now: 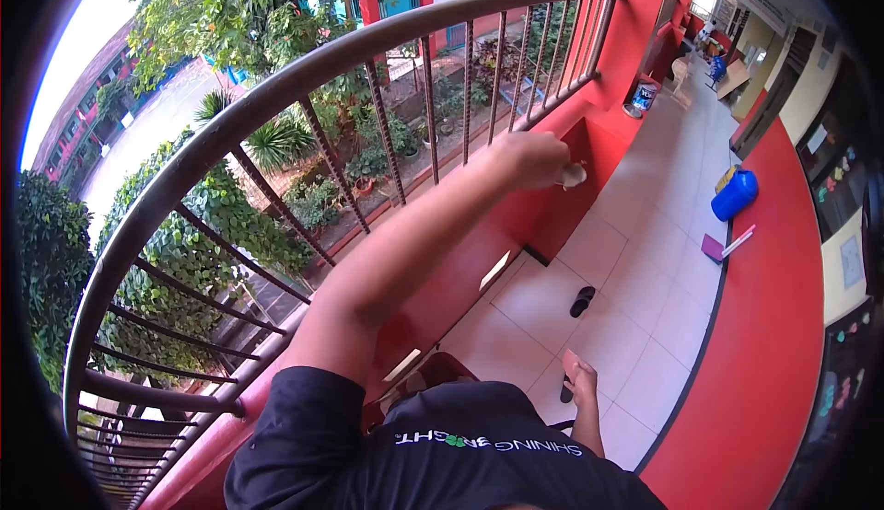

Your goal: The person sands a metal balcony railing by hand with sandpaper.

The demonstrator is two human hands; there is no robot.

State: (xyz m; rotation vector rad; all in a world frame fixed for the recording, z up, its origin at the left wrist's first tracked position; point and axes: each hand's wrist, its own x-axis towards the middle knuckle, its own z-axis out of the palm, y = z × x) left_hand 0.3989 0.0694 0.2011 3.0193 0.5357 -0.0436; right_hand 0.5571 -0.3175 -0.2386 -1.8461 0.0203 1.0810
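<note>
My left arm reaches forward beside the dark metal railing (428,96). My left hand (532,160) is closed, and a small whitish, rounded thing (573,175) pokes out below its fingers; its kind I cannot make out. Behind that hand is the red low wall (571,202). Lower down, to the right of my black shirt (460,446), my right hand (582,383) hangs above the tiled floor (635,326). Its fingers look curled, with a flat pinkish patch at their top that I cannot identify.
A dark slipper (582,301) lies on the tiles, another (566,390) by my right hand. On the red ledge to the right are a blue container (734,195) and a purple flat item (713,249). A can (644,98) stands near the red pillar.
</note>
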